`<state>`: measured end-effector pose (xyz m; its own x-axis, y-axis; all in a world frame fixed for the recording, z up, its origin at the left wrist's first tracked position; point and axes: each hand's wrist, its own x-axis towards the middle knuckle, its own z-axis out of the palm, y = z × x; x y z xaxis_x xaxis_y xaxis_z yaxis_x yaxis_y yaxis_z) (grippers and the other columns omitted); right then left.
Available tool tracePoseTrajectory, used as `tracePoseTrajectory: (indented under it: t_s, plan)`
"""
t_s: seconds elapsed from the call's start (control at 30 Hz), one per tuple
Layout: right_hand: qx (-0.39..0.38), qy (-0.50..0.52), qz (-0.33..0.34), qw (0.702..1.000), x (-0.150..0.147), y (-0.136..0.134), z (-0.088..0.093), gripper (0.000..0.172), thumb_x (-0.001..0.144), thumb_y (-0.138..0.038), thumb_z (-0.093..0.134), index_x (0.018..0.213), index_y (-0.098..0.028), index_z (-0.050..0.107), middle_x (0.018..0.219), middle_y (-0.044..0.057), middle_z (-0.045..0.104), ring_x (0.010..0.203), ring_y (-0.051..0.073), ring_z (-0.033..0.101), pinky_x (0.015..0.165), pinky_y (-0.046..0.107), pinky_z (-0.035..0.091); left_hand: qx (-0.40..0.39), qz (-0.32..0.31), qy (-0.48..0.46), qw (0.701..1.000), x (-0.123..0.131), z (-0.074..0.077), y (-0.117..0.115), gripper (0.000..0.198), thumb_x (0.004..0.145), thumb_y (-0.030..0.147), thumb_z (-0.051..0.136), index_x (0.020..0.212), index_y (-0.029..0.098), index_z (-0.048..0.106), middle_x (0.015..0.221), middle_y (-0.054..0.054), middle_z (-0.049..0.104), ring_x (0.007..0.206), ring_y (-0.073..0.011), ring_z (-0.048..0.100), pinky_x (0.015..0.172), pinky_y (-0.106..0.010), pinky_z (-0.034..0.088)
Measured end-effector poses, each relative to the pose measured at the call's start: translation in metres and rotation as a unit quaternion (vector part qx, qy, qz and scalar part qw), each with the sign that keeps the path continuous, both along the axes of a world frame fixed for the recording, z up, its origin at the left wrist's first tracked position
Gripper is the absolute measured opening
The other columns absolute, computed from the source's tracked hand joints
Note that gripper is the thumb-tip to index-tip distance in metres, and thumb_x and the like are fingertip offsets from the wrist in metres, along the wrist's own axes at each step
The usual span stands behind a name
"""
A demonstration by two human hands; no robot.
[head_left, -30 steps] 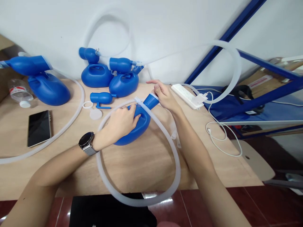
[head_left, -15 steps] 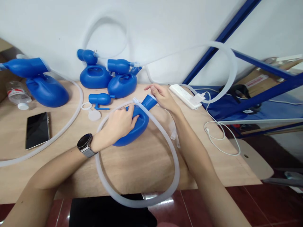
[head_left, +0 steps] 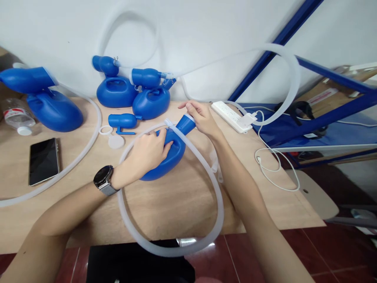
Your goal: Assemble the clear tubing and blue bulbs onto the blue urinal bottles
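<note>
A blue plastic urinal bottle [head_left: 176, 153] with a side handle lies tilted on the table, its neck pointing to the upper right. My left hand [head_left: 150, 151], with a watch on the wrist, is closed over the handle part. Just at the white-rimmed mouth [head_left: 186, 117] is my right hand [head_left: 202, 118], its thumb against the fingers and the index finger stretched left. Whatever lies between those fingers is hidden. From a clip near the neck a clear hose [head_left: 219, 208] loops down past the table's front edge.
Blue bottles [head_left: 115, 91] with hoses stand along the wall. A loose blue fitting [head_left: 122, 121], a white ring [head_left: 106, 130] and a white disc [head_left: 116, 142] lie left of my hands. Around them are a phone [head_left: 44, 161], a clear bottle [head_left: 18, 114] and a power strip [head_left: 231, 116].
The view has shifted slightly. Both hands keep their places on the blue urinal bottle, with no clear movement.
</note>
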<state>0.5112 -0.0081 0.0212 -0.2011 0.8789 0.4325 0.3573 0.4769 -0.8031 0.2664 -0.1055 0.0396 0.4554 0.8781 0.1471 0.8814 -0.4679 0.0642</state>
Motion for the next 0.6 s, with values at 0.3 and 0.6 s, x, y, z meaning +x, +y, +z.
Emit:
tracePoseTrajectory:
  t_s: [0.3, 0.6]
  plan:
    - [-0.024, 0.030, 0.026, 0.999, 0.004, 0.002, 0.002, 0.076, 0.089, -0.101, 0.058, 0.087, -0.026, 0.065, 0.064, -0.004, 0.039, 0.058, 0.014, 0.035, 0.055, 0.031, 0.032, 0.024, -0.031, 0.039, 0.998, -0.001, 0.005, 0.000, 0.040, 0.117, 0.043, 0.054, 0.141, 0.013, 0.065, 0.112, -0.020, 0.083, 0.101, -0.0402, 0.082, 0.079, -0.043, 0.059]
    - [-0.019, 0.138, -0.003, 0.990, 0.038, 0.018, 0.007, 0.074, 0.087, -0.103, 0.058, 0.085, -0.029, 0.053, 0.056, -0.010, 0.021, 0.049, 0.011, 0.022, 0.049, 0.029, 0.022, 0.024, -0.067, 0.061, 0.996, -0.006, 0.007, -0.001, 0.040, 0.117, 0.042, 0.055, 0.143, 0.012, 0.065, 0.123, -0.022, 0.081, 0.104, -0.0381, 0.082, 0.081, -0.042, 0.059]
